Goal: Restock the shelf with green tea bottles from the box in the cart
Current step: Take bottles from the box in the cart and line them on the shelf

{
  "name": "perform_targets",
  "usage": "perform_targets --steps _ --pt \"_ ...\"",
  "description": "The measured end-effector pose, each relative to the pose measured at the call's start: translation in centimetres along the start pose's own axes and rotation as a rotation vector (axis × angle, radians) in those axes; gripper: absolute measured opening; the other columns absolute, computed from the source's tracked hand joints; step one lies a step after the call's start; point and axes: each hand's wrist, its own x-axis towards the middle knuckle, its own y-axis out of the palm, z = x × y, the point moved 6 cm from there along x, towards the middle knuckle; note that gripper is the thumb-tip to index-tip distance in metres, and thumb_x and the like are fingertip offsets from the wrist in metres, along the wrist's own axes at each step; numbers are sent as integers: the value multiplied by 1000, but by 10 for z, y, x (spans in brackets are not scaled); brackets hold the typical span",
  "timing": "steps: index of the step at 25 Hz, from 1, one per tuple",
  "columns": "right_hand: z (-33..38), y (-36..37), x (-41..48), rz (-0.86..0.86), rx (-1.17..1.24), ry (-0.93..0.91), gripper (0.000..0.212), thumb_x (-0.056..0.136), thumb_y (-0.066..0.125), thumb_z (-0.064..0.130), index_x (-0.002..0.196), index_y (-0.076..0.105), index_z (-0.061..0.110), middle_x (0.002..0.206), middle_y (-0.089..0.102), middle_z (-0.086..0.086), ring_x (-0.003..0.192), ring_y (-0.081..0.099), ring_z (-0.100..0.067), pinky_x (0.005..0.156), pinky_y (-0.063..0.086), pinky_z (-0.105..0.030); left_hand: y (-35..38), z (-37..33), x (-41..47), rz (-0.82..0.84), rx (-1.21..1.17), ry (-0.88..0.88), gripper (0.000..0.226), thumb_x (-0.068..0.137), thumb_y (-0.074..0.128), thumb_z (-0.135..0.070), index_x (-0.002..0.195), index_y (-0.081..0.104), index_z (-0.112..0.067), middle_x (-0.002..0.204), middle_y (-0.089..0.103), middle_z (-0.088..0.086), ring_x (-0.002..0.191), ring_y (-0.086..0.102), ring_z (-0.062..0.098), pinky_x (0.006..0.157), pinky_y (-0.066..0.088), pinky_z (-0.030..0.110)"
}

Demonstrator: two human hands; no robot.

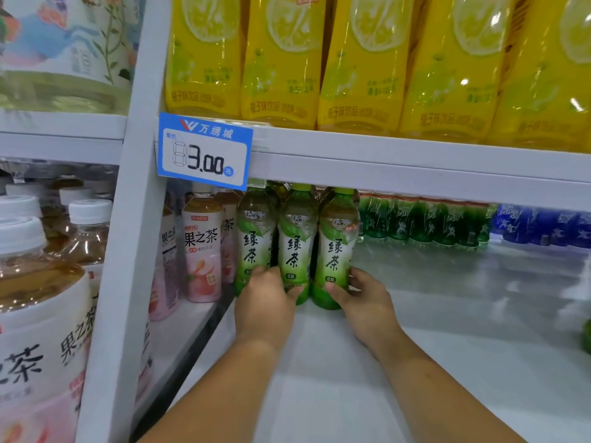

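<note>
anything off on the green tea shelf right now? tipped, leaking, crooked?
Nothing stands out. The three green tea bottles stand upright, side by side; left hand and right hand grip their bases. No spill on the shelf. A green thing at the right edge is cut off.

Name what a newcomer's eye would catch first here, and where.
Three green tea bottles stand side by side on the lower shelf, the left hand and right hand gripping their bases. A blue price tag hangs just above-left, under a row of yellow drink bottles.
</note>
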Motion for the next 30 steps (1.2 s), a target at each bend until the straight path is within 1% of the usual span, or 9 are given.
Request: perform_targets --steps 4,9,15,18,21,23,26,28,30 --pt "2 0 -1 -1 -44 2 31 85 79 22 108 64 38 94 65 25 76 65 14 58 46 -3 -1 0 0 -10 -8 0 32 87 75 -46 99 70 -16 103 60 2 91 62 24 76 51 33" --pt "6 0 -5 -23 -45 38 31 85 79 22 108 63 36 97 64 23 85 67 3 62 49 -9 -3 -1 -1 2 -49 -10 32 89 74 -40 104 69 -12 105 62 5 94 60 25 81 52 35" --pt "15 0 -15 -39 -183 74 35 90 74 28 122 61 23 94 62 14 87 64 -8 72 47 -17 -9 3 -9 -31 -219 -60 23 94 66 -28 107 72 -9 100 69 6 86 60 19 73 44 27" --pt "21 2 -21 16 -250 88 28 93 69 28 116 54 31 89 57 26 81 57 8 58 42 -3 -8 5 -11 -8 -308 -104 27 95 64 -27 114 72 -10 95 66 -2 88 62 18 75 42 23" --pt "26 -1 -29 45 -283 146 24 94 67 33 110 50 34 90 56 25 80 53 9 57 37 -4 -10 10 -13 11 -383 -179 31 96 63 -30 120 70 -11 101 68 -2 86 56 15 77 39 22" --pt "31 -5 -37 59 -326 194 21 95 63 36 112 52 29 96 62 12 81 55 0 57 37 -10 -11 12 -13 49 -424 -241 33 97 62 -33 124 68 -14 115 71 4 91 55 16 80 38 22" --pt "40 -11 -56 91 -375 255 40 96 55 36 134 50 23 109 60 1 93 54 -17 71 41 -25 -11 8 -23 162 -451 -315 44 97 59 -39 135 61 -16 132 65 5 111 58 23 87 37 25" --pt "46 -18 -74 104 -361 298 49 99 52 40 144 45 22 124 59 -2 100 50 -18 82 38 -27 -17 3 -38 214 -477 -309 51 98 58 -43 141 56 -15 133 61 4 117 57 22 90 37 27" --pt "54 -24 -94 105 -313 311 51 100 49 42 147 43 23 129 56 -1 103 49 -17 85 36 -27 -26 -4 -57 251 -511 -275 52 99 54 -46 141 55 -15 134 60 5 117 55 20 95 40 29"
